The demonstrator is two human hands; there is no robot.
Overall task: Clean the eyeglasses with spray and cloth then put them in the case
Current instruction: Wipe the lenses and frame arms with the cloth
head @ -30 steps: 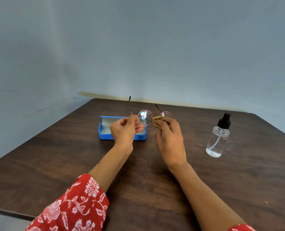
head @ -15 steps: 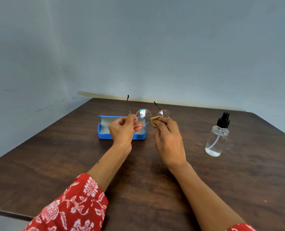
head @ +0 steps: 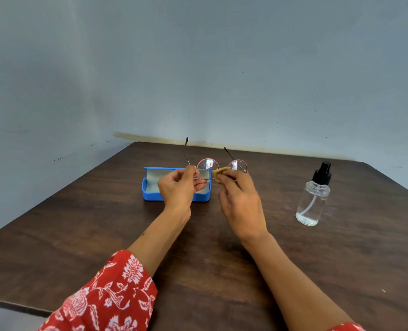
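Round eyeglasses (head: 207, 168) with a thin reddish frame hang in the air above the table, temples pointing away from me. My left hand (head: 179, 188) pinches the frame at its left hinge. My right hand (head: 240, 199) holds a small yellow-tan cloth (head: 220, 173) pressed against the right lens near the bridge. The open blue case (head: 151, 188) with a pale lining lies on the table just behind my left hand, partly hidden by it. A clear spray bottle (head: 314, 199) with a black pump top stands upright to the right.
A dark brown wooden table (head: 79, 230) runs to a pale blue-grey wall (head: 198, 68) at the back and left. My red floral sleeve (head: 107, 299) covers the left forearm near the table's front edge.
The glasses and both hands have risen slightly. The cloth has shifted a little toward the bridge of the right lens. Case and bottle have not moved.
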